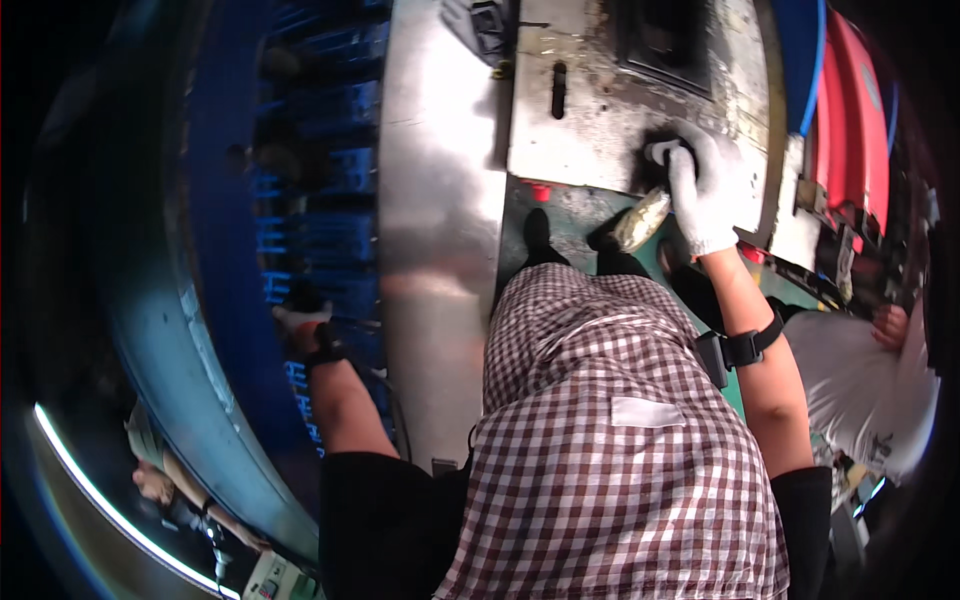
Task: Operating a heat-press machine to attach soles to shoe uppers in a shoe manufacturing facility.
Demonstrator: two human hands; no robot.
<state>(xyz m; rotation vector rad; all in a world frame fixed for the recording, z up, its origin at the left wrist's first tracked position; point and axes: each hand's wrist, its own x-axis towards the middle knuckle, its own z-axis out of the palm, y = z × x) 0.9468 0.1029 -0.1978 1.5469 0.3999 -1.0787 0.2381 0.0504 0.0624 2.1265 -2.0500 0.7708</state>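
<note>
My right hand, in a white knitted glove, is over the near edge of a worn pale metal work surface. Its fingers curl around a dark spot, and I cannot make out what is in them. Just below that hand is a shiny, crumpled, yellowish-silver piece; whether the glove touches it is unclear. My left hand wears a glove with a pale cuff and reaches into the blue slatted machine. Shadow hides its fingers. Dark bands go around both forearms.
A smooth steel panel separates the blue machine from the work surface. A dark bag-like item lies at the far end. Red and blue containers stand at right. One person is close on my right; another is beyond the machine.
</note>
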